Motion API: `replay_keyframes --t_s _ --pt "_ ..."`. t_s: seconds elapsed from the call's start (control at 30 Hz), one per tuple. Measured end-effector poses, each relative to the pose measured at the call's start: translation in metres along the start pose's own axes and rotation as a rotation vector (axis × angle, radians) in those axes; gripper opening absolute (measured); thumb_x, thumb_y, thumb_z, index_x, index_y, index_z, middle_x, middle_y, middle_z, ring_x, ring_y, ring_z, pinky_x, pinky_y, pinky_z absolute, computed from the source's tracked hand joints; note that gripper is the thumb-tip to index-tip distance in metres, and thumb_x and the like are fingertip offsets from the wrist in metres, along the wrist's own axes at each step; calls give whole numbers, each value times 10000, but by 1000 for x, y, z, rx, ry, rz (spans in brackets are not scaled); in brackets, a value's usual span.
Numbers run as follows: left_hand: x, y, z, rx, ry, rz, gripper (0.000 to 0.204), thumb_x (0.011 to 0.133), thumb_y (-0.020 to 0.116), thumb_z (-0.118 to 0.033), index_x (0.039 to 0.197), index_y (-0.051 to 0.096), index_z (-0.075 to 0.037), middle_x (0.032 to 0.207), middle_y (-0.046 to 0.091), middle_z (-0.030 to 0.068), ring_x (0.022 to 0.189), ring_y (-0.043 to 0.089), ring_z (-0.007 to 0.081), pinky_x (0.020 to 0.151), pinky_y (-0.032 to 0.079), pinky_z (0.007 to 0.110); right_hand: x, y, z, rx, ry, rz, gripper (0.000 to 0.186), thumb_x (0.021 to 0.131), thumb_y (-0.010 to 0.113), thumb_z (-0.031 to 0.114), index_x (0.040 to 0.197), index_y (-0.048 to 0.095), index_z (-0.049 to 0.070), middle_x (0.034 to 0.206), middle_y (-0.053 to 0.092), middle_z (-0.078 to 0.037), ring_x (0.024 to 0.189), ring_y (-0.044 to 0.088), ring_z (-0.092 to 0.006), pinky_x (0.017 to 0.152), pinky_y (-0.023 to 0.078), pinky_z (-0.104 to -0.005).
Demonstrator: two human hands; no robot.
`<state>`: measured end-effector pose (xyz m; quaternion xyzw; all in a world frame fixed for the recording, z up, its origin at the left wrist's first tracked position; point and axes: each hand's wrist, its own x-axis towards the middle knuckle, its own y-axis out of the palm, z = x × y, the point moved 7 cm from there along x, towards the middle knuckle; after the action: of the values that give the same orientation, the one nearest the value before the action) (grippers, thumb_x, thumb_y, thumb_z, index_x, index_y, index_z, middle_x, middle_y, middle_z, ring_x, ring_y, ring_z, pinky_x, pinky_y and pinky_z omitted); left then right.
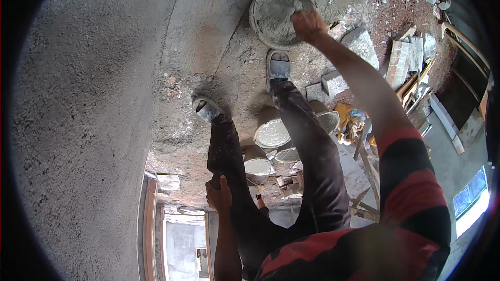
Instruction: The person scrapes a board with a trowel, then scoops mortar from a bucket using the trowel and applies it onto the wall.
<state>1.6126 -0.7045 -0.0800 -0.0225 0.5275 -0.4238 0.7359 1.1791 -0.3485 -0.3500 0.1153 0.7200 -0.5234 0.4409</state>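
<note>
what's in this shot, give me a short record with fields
setting: rough grey plastered surface beside a ledge strewn with rubble
right hand: reaching into a round pan of wet grey mortar; grip hidden
left hand: resting on the person's left leg
feet: in grey sandals
nearby: mortar-smeared buckets between the legs, broken bricks to the right

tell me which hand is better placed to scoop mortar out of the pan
Right. The right hand is stretched out at the rim of the round pan of grey mortar, seemingly touching the mix. The left hand rests on the left leg, well away from the pan.
</note>
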Motion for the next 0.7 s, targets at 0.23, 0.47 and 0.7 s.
replay_keyframes --t_s 0.23,0.47,0.7 --pt "-2 -27 8 -12 19 -150 598 890 654 -559 1195 641 -44 1101 716 220 1040 675 455 920 490 566 -35 37 11 788 478 1 400 851 713 377 1051 752 33 1134 731 -239 1026 730 -398 889 592 -484" --pt "1 -33 2 45 69 -195 556 900 640 -529 1185 651 -52 1107 716 217 1053 668 457 920 487 571 -11 97 58 1613 431 77 336 874 722 278 693 590 27 564 544 -47 459 506 -140 440 408 -350" --pt "41 -13 37 74 334 -72 721 1024 377 -605 1517 443 -83 1473 519 235 1345 508 455 1110 392 569 -139 -2 48 1813 350 -251 217 903 630 114 717 578 16 578 570 -63 425 528 -148 417 389 -330"
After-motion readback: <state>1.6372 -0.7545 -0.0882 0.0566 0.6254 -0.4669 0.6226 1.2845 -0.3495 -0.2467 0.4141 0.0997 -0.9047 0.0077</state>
